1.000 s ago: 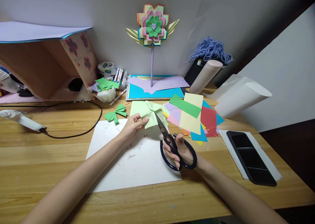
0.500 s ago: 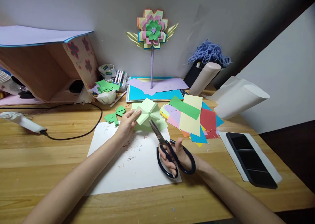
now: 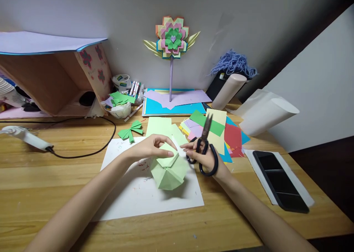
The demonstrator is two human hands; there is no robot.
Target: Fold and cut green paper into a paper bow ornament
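My left hand [image 3: 159, 147] pinches a folded pale green paper piece [image 3: 169, 176], which is gathered at its middle and fans out below my fingers. Black-handled scissors [image 3: 206, 130] rest in my right hand [image 3: 203, 158], their blades pointing up and away from the paper. The fingertips of that hand reach the right edge of the pale green piece, where a whitish flap looks blurred. Beneath is a white sheet [image 3: 124, 193] with coloured marks. A green paper bow [image 3: 132, 131] lies left of my hands, and a pale green sheet [image 3: 159, 126] lies behind them.
Coloured paper scraps [image 3: 233, 137] are piled at the right, near a dark phone [image 3: 279, 180]. A paper flower [image 3: 173, 38] stands at the back on stacked sheets [image 3: 155, 106]. To the left are a cardboard box [image 3: 55, 82] and a white corded tool [image 3: 26, 137].
The pale green piece has come nearer and turned over in my left hand. The scissors have swung from pointing at it to pointing upward, and my right fingers have moved to its edge.
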